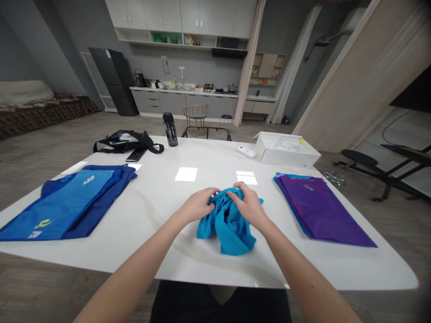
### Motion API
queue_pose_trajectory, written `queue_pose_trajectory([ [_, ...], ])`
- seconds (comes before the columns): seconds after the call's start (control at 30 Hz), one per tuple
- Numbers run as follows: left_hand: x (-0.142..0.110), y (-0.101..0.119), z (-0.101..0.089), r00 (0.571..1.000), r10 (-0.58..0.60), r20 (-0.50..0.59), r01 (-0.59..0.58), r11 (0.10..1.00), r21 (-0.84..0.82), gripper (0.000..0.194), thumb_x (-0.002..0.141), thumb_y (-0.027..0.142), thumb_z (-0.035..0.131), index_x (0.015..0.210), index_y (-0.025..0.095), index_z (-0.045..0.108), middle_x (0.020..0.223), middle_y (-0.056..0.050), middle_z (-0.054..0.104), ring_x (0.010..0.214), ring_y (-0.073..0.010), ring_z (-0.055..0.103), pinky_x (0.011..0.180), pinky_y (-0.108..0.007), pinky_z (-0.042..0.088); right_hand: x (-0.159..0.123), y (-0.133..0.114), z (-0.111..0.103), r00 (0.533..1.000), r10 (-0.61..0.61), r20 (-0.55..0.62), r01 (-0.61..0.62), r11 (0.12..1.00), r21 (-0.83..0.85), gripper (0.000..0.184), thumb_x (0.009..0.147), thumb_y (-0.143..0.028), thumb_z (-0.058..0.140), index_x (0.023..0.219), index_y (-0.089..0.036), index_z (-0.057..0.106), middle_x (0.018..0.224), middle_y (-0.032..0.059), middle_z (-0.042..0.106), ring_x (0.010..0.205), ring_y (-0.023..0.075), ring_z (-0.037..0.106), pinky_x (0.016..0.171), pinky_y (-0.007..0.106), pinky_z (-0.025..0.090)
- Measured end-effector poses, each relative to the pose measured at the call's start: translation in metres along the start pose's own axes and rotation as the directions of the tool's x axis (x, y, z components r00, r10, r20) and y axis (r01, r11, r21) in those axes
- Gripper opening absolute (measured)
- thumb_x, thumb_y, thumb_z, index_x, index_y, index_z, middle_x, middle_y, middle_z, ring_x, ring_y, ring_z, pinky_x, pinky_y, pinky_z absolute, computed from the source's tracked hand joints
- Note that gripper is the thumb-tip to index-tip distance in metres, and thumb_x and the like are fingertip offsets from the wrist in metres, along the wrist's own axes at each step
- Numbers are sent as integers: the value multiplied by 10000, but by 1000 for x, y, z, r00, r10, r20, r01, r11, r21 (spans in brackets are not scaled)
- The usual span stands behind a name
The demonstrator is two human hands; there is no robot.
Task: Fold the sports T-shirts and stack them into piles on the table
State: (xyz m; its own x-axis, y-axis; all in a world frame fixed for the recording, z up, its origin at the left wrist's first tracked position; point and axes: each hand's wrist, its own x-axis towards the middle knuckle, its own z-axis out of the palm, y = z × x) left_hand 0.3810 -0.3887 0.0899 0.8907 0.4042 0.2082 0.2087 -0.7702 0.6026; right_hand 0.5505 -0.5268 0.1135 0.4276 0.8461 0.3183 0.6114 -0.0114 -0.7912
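Observation:
A crumpled turquoise garment (230, 226) lies bunched on the white table (161, 211) right in front of me. My left hand (198, 205) grips its upper left edge with curled fingers. My right hand (247, 204) is closed on the cloth's upper right part, fingertips close to those of the left. Both forearms reach in from the near edge.
Folded blue shirts (67, 202) lie at the left, folded purple ones (319, 208) at the right. At the far side are a black bag (126, 141), a phone (135, 155), a dark bottle (170, 129), a white remote (246, 152) and an open white box (286, 150).

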Motion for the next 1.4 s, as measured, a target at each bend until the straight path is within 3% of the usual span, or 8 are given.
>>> queue_pose_trajectory([
  [0.17,7,-18,-14,973,-145,-180,175,971,162,232,888,164,481,995,251,668,975,-46,680,912,-228,656,805,-335,494,0,-11,-8,988,93,-123,-72,983,168,344,967,-584,516,897,-249,540,754,-32,567,744,183,541,733,300,436],
  [0.33,39,1,-45,831,-196,-520,132,979,-158,230,955,222,452,1092,240,636,888,-13,664,766,-175,631,762,-309,504,-5,-12,2,952,147,269,-234,916,326,413,914,-630,582,810,-231,552,773,-20,572,771,178,562,715,303,489],
  [0.6,30,55,-8,954,149,-261,-226,929,-294,366,920,174,528,1246,266,665,1272,-48,654,1223,-202,594,1097,-356,452,-3,7,33,956,285,75,-270,744,612,512,800,-487,753,1235,-258,609,1180,67,710,1182,277,636,1011,438,531],
  [0.87,-20,-3,43,976,-210,-56,170,898,-405,1023,761,351,787,1616,254,234,1660,-151,275,1534,-344,249,1233,-549,243,-5,32,4,825,413,386,-546,409,731,669,902,-751,432,1180,-199,689,1124,146,757,1208,345,655,1003,537,536],
  [1.07,-8,7,41,967,-246,72,222,663,-715,329,849,405,681,1068,160,670,974,-58,713,914,-225,677,852,-366,544,-3,56,5,815,345,466,-578,545,608,708,884,-775,423,1162,-185,699,1098,160,749,1140,359,675,962,560,533],
  [1.2,4,29,37,934,-329,-138,96,605,-791,169,856,337,642,927,185,626,864,5,662,843,-161,625,800,-284,520,-6,72,20,866,489,105,-484,768,418,666,819,-614,659,1342,-211,574,1274,164,663,1122,328,667,947,515,556],
  [1.3,9,52,35,896,-390,-212,52,568,-822,149,852,311,626,942,195,604,870,7,663,840,-157,626,814,-281,523,-18,64,18,949,288,-128,-233,914,332,743,816,-546,714,1447,-256,451,1489,154,500,1293,304,558,1043,505,503],
  [1.4,9,75,33,961,-248,-125,27,531,-847,222,881,324,618,1063,197,634,1019,-45,706,983,-200,662,915,-327,530,-33,45,9,989,15,145,-69,924,377,707,810,-502,769,1421,-270,498,1453,119,550,1322,300,545,1070,495,491],
])
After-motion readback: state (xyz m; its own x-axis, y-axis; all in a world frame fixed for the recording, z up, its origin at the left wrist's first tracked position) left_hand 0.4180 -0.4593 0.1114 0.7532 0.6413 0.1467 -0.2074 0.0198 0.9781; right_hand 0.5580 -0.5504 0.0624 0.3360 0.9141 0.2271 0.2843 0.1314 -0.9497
